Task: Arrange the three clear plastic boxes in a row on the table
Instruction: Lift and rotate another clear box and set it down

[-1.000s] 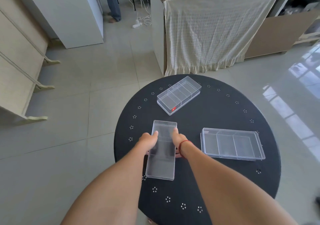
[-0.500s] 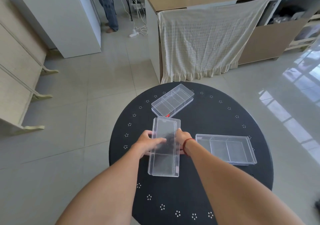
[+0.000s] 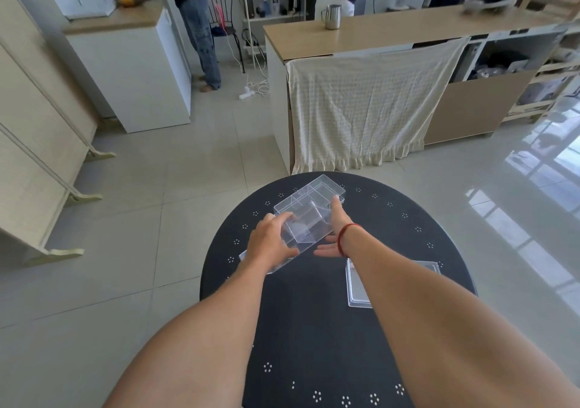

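1 head view, looking forward-down, close over table (image 3: 314,329).

A clear divided plastic box (image 3: 309,211) sits tilted between two hands at the far side of the round black counter (image 3: 314,329). A second clear box (image 3: 359,291) lies flat at right, partly hidden by a forearm; a third (image 3: 276,266) shows only edges at left.

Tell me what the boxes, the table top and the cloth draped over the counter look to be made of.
Far box: clear hard plastic, glossy; the table shows through its walls and inner dividers.
Right box: the same clear plastic, with bright edges.
Table: black matte top with small white dot clusters; possibly a fabric or printed cover, hard to tell.
Cloth: cream woven fabric, faint check, ruffled hem.
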Action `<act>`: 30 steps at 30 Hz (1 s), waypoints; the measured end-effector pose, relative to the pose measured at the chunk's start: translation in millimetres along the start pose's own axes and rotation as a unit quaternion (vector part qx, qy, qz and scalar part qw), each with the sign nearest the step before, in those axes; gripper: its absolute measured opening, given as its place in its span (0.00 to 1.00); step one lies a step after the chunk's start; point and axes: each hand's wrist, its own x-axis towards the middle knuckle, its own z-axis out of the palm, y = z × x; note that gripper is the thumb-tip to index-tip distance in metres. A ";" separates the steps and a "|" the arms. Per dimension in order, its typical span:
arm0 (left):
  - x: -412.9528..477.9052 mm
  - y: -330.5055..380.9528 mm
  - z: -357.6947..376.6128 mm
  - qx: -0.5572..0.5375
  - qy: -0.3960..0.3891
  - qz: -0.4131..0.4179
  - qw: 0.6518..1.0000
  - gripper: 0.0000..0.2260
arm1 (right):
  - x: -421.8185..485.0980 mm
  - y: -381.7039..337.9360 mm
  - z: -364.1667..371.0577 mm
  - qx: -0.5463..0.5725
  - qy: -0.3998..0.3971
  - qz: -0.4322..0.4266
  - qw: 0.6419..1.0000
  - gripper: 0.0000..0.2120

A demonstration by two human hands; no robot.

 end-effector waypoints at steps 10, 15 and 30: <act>2.0 1.7 -11.9 0.137 0.017 0.100 0.985 0.33 | -12.9 -9.4 -5.2 0.026 -0.094 0.010 0.995 0.13; 8.6 -10.0 -30.0 0.049 -0.073 -0.032 0.996 0.29 | -7.7 2.4 -6.0 -0.032 -0.062 -0.065 0.995 0.12; 5.5 -30.7 -23.5 -0.176 0.067 -0.304 0.934 0.21 | 3.2 26.1 -10.4 -0.058 -0.074 -0.123 0.988 0.37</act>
